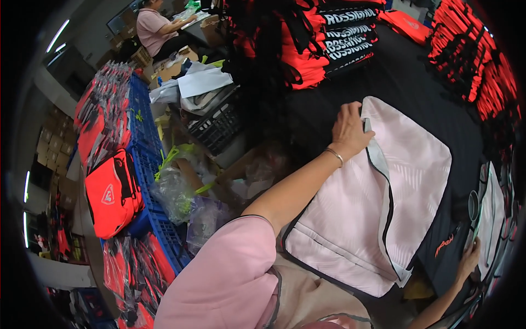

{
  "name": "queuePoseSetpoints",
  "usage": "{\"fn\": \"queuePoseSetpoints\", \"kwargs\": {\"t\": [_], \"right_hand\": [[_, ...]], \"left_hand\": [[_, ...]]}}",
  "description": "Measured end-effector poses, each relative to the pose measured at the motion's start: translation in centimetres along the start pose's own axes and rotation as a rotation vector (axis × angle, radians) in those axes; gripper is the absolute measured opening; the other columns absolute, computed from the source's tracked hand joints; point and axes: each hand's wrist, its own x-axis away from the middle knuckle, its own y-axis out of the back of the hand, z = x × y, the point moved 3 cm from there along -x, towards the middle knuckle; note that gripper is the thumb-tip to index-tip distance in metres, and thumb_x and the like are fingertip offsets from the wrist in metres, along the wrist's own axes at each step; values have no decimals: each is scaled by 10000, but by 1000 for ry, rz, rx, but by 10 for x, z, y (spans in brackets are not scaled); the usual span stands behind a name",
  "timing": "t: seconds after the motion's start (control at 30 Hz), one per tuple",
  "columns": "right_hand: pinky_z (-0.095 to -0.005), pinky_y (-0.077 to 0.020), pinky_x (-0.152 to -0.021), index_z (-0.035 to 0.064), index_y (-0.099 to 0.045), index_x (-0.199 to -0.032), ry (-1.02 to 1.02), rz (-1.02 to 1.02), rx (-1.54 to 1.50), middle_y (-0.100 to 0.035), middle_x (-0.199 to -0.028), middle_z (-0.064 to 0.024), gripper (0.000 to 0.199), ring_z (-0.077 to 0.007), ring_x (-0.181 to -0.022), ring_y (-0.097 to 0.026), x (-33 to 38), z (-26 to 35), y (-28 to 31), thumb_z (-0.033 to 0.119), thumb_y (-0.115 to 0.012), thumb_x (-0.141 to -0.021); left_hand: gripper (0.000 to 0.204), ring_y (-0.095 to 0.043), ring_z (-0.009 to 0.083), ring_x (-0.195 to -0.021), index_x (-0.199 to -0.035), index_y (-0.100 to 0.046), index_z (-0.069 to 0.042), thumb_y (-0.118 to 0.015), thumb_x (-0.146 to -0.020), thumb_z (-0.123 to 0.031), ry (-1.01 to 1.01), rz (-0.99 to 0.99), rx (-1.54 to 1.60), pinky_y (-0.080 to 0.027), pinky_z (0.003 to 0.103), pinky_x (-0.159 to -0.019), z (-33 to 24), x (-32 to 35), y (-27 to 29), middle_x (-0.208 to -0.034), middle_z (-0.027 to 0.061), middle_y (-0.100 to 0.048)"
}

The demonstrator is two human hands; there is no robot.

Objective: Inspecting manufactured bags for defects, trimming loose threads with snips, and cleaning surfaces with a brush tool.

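Note:
A pale pink patterned fabric bag [350,219] with dark bound edges spreads over the front of the black-covered table, partly over my lap. Its two layers gape apart along a dark-edged opening, and a grey lining shows there. My left hand [352,130] is closed on the top corner of the bag, thumb on the near face. Far to the right, my right hand [469,261] is closed beside a pale grey fabric piece [493,216]; what its fingers pinch, if anything, is too small to make out. A ring-shaped thing [473,205] sits just beyond that hand.
Red and black bags [307,46] rise in a stack at the back of the black table [394,71]. More red pieces [471,60] stand at the far right. On the left, blue crates [143,137] carry wrapped red bags. A black crate [216,129] holds papers. Another person [156,27] sits beyond.

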Motion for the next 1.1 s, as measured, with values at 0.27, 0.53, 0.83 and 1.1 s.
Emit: {"fn": "queuePoseSetpoints", "kwargs": {"t": [0.27, 0.53, 0.83, 1.1], "right_hand": [[-213, -453, -696, -13, -642, -1114, 167, 222, -692, -649, -887, -20, 203, -70, -779, -561, 27, 292, -29, 84, -567, -953], [-326, -498, -667, 4, -682, -1017, 382, 391, -651, -676, -868, -130, 152, -225, -726, -643, 16, 371, -100, 100, -626, -914], [-355, -515, -644, 42, -669, -999, 651, 407, -548, -662, -892, -113, 138, -287, -724, -648, 16, 377, -119, 126, -636, -894], [-394, -515, -601, 89, -611, -1007, 820, 396, -405, -612, -846, -94, 109, -306, -709, -632, 16, 419, -139, 160, -587, -928]], "left_hand": [[841, -548, 372, -1147, -1270, -479, 90, -812, -620, -328, 113, 210, 22, -443, 388, -998, 41, -2, -1, -1185, 266, -568], [717, -606, 228, -1085, -1258, -512, 78, -821, -676, -203, 221, 437, 528, -457, 321, -973, 44, 5, -9, -1167, 175, -636], [510, -608, 124, -979, -1227, -584, -22, -790, -763, -74, 419, 606, 1077, -467, 271, -925, 78, 15, 3, -1083, 42, -660], [477, -622, 131, -946, -1187, -612, -33, -787, -744, -68, 534, 683, 1143, -496, 283, -880, 75, 11, 7, -1045, 34, -670]]}}
